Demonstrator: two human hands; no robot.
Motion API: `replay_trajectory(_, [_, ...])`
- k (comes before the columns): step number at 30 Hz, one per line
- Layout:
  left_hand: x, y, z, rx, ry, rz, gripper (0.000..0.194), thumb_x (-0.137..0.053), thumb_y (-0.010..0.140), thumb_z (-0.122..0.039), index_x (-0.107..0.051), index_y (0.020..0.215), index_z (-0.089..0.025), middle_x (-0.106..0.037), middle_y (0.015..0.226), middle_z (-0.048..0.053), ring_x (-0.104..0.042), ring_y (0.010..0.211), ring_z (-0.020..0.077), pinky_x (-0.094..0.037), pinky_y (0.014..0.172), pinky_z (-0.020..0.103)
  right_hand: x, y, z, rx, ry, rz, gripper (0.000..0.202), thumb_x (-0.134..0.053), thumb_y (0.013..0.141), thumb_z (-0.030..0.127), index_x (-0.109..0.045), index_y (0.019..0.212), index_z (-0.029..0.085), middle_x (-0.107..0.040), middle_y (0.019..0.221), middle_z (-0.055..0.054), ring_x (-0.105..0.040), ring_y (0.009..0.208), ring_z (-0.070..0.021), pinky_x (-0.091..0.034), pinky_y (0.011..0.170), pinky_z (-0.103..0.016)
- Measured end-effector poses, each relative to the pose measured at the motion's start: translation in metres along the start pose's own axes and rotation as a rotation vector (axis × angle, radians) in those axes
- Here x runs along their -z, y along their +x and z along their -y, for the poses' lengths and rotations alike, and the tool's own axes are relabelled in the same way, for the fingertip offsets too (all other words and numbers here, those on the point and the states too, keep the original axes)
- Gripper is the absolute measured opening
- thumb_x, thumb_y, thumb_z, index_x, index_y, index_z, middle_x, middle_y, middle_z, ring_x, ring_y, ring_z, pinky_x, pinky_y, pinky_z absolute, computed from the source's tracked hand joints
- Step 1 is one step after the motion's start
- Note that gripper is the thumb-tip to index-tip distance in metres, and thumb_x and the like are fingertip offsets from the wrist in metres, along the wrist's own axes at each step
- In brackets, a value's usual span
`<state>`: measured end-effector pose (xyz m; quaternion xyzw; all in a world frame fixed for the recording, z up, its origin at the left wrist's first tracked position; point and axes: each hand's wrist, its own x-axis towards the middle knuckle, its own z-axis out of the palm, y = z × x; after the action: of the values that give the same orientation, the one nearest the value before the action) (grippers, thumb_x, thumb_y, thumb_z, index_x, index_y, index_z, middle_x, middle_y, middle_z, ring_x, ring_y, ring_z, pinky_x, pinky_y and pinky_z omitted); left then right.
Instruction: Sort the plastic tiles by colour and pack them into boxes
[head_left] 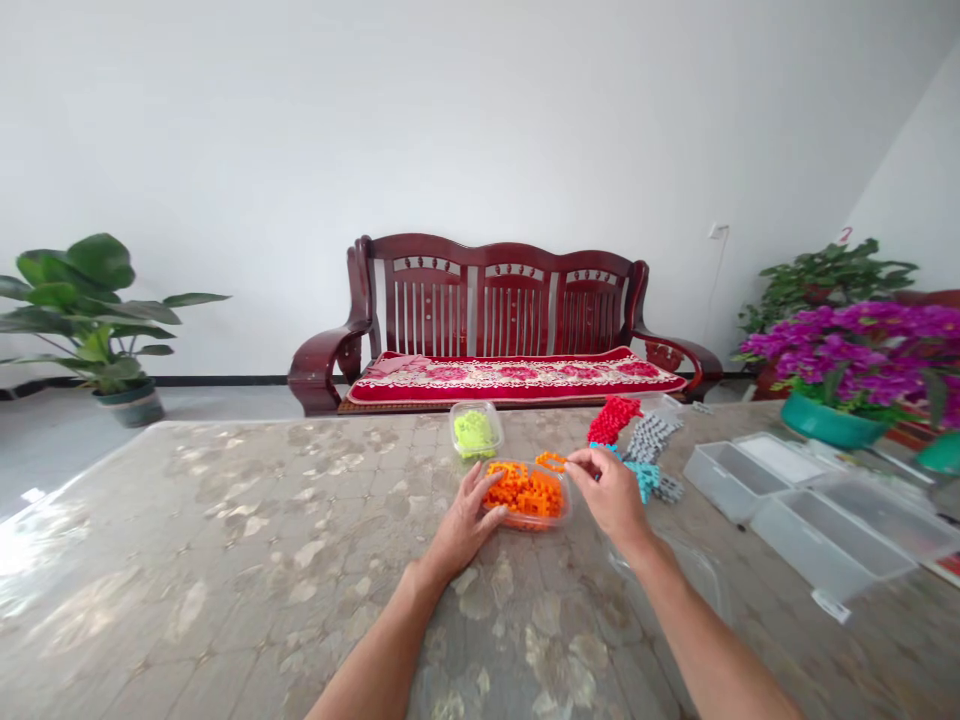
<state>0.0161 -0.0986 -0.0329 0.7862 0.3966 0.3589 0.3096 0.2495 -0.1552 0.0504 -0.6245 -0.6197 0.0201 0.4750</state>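
A clear plastic container (534, 522) full of orange building blocks (525, 490) sits on the table in front of me. My left hand (472, 512) grips its left side, with the thumb near the front rim and the fingers along the far-left edge. Between the thumb and fingertips of my right hand (611, 490) is a short strip of orange blocks (551, 461), just above the container's far-right edge. Behind stands a second clear container with lime-green blocks (474, 432). Red blocks (611, 420), grey blocks (654, 437) and light-blue blocks (643, 478) lie beyond my right hand, which partly hides them.
To the right are translucent divided boxes (817, 520) and purple flowers in a teal pot (836, 420). A clear lid (697, 575) lies under my right forearm. A patterned cloth covers the table (225, 560). Past it stands a wooden bench (502, 300); a potted plant (97, 320) is at left.
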Motion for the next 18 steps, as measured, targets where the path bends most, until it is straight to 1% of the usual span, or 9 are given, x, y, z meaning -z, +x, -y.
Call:
replay_trajectory(1, [0.0, 0.0, -0.001, -0.004, 0.003, -0.006, 0.048, -0.055, 0.089, -0.033, -0.051, 0.136, -0.026, -0.03, 0.155, 0.011, -0.026, 0.145, 0.0253, -0.026, 0.117, 0.044, -0.002, -0.003, -0.002, 0.04, -0.047, -0.014, 0.019, -0.056, 0.084, 0.037, -0.066, 0.078, 0.021, -0.067, 0.077, -0.004, -0.059, 0.069, -0.0165, -0.046, 0.068, -0.028])
replay_trajectory(3, [0.001, -0.001, -0.002, -0.011, 0.019, -0.012, 0.046, -0.054, 0.089, -0.032, -0.052, 0.135, -0.026, -0.032, 0.154, 0.011, -0.027, 0.145, 0.0252, -0.028, 0.117, 0.044, -0.008, -0.011, -0.007, 0.084, -0.115, 0.013, 0.018, -0.056, 0.086, 0.035, -0.065, 0.078, 0.021, -0.066, 0.079, -0.004, -0.058, 0.07, -0.0162, -0.046, 0.069, -0.028])
replay_trajectory(6, [0.004, -0.001, -0.005, -0.035, 0.091, -0.02, 0.047, -0.055, 0.089, -0.035, -0.053, 0.135, -0.024, -0.03, 0.155, 0.013, -0.028, 0.144, 0.0272, -0.03, 0.116, 0.046, -0.017, -0.02, -0.014, 0.083, -0.161, 0.048, 0.018, -0.055, 0.087, 0.035, -0.065, 0.081, 0.022, -0.067, 0.084, -0.004, -0.059, 0.071, -0.0166, -0.047, 0.07, -0.029])
replay_trajectory(9, [0.009, 0.002, -0.01, -0.097, 0.215, -0.049, 0.049, -0.054, 0.089, -0.039, -0.052, 0.136, -0.024, -0.027, 0.157, 0.013, -0.028, 0.144, 0.0296, -0.03, 0.115, 0.049, -0.021, -0.019, -0.019, 0.134, -0.213, 0.049, 0.017, -0.054, 0.088, 0.032, -0.068, 0.09, 0.022, -0.069, 0.094, -0.006, -0.061, 0.087, -0.0201, -0.046, 0.082, -0.032])
replay_trajectory(11, [0.011, 0.004, -0.016, -0.167, 0.307, -0.049, 0.051, -0.052, 0.091, -0.04, -0.049, 0.139, -0.025, -0.028, 0.157, 0.012, -0.026, 0.144, 0.0297, -0.027, 0.116, 0.051, -0.022, -0.016, -0.021, 0.176, -0.254, 0.098, 0.018, -0.055, 0.088, 0.029, -0.07, 0.096, 0.023, -0.07, 0.099, -0.006, -0.061, 0.095, -0.0215, -0.044, 0.089, -0.035])
replay_trajectory(14, [0.011, 0.007, -0.025, -0.272, 0.416, 0.006, 0.048, -0.049, 0.093, -0.038, -0.047, 0.14, -0.03, -0.036, 0.154, 0.008, -0.027, 0.144, 0.0281, -0.025, 0.116, 0.052, -0.026, -0.014, -0.023, 0.168, -0.301, 0.194, 0.018, -0.055, 0.087, 0.026, -0.072, 0.093, 0.025, -0.072, 0.097, -0.004, -0.061, 0.094, -0.0211, -0.043, 0.09, -0.035])
replay_trajectory(16, [0.009, 0.008, -0.029, -0.309, 0.455, 0.041, 0.044, -0.047, 0.094, -0.035, -0.05, 0.137, -0.032, -0.045, 0.148, 0.005, -0.032, 0.141, 0.0264, -0.028, 0.115, 0.05, -0.028, -0.015, -0.025, 0.15, -0.294, 0.233, 0.019, -0.053, 0.087, 0.024, -0.072, 0.092, 0.025, -0.073, 0.097, -0.004, -0.062, 0.095, -0.0207, -0.044, 0.091, -0.036])
replay_trajectory(18, [0.008, 0.009, -0.031, -0.321, 0.474, 0.055, 0.041, -0.046, 0.094, -0.034, -0.053, 0.134, -0.032, -0.051, 0.143, 0.004, -0.037, 0.138, 0.0245, -0.032, 0.114, 0.046, -0.028, -0.017, -0.027, 0.137, -0.256, 0.249, 0.023, -0.052, 0.087, 0.022, -0.072, 0.096, 0.025, -0.072, 0.102, -0.005, -0.062, 0.099, -0.0209, -0.044, 0.094, -0.037])
